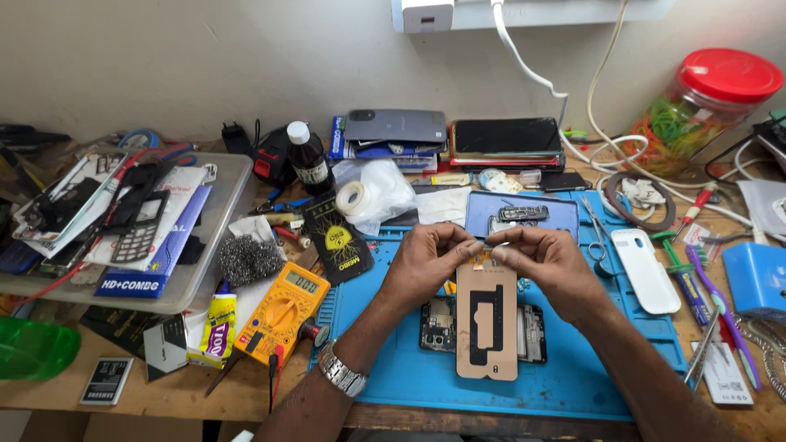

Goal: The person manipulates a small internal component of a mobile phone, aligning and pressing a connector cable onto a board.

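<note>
**Hands pinch the top edge of an adhesive sheet above an opened phone**

Fingers of both hands meet at the top edge of a tan, rectangular adhesive backing sheet with black cut-out strips [486, 321], which hangs upright over the blue silicone work mat [393, 360]. The left hand [427, 260] has thumb and forefinger closed together on the sheet's upper left corner; the right hand [547, 260] pinches the upper right the same way (the exact contact under the fingertips is too small to make out). Behind the sheet's lower half lies an opened black smartphone frame with its boards exposed [442, 324], flat on the mat.

Doing this well looks to be a matter of keeping the sheet taut and square between the two pinches, holding only the margin so the sticky strips stay clean, and letting the bottom edge hang free of the frame.

Nearby: a yellow digital multimeter with red and black leads [284, 312] left of the mat, a white phone back cover [645, 270] on the right, and small scissors [597, 237] just beyond the right hand.
</note>
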